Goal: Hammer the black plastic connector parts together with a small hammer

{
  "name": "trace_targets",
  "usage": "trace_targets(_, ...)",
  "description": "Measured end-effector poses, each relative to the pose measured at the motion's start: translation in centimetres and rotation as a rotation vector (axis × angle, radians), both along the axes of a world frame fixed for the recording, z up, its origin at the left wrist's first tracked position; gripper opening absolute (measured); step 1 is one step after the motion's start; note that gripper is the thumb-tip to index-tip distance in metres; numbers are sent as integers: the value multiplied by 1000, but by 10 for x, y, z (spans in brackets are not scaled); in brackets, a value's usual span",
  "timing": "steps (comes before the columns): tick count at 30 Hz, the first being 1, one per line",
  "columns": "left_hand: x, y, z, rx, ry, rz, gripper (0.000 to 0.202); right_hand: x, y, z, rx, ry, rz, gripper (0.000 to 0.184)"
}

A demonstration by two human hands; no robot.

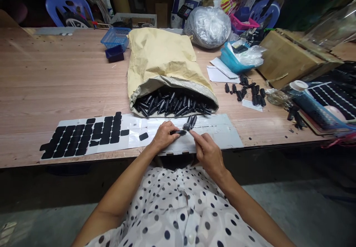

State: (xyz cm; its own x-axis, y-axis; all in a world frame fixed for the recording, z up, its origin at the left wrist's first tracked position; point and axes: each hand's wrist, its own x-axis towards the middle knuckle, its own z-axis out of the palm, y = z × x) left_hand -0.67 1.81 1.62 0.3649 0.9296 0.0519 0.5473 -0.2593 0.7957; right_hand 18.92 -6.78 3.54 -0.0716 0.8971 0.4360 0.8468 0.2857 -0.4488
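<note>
My left hand [164, 135] pinches a small, slim black plastic piece [178, 132], lying sideways over the grey board. My right hand [209, 151] is just to its right, index finger stretched toward the piece's end and other fingers curled; nothing shows in it. A dark, greyish rounded bit [187, 126], too blurred to name, lies by that fingertip. Two similar black pieces [192, 121] rest just beyond. A sheet of black rounded stickers [73, 139] lies to the left, with one loose black sticker [144, 136] nearer my left hand.
An open paper sack [164, 54] spills many black pieces [172, 104] toward me. More black parts [254, 93] lie at right, near a cardboard box [289, 56] and a turquoise basket [233, 61]. Blue baskets [115, 37] stand behind left. The grey board [225, 132] runs along the table edge.
</note>
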Motion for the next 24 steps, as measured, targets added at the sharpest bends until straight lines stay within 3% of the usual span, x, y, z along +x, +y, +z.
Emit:
trace_targets(6,1,-4,4,-18,43,38,19,17,6,12,98,147,-96,39)
trace_targets(16,3,-4,7,-72,74,62,23,22,-2,-1,110,207,-121,36)
trace_targets(24,1,-5,9,-52,113,55,20,14,-3,1,59,249,-115,38)
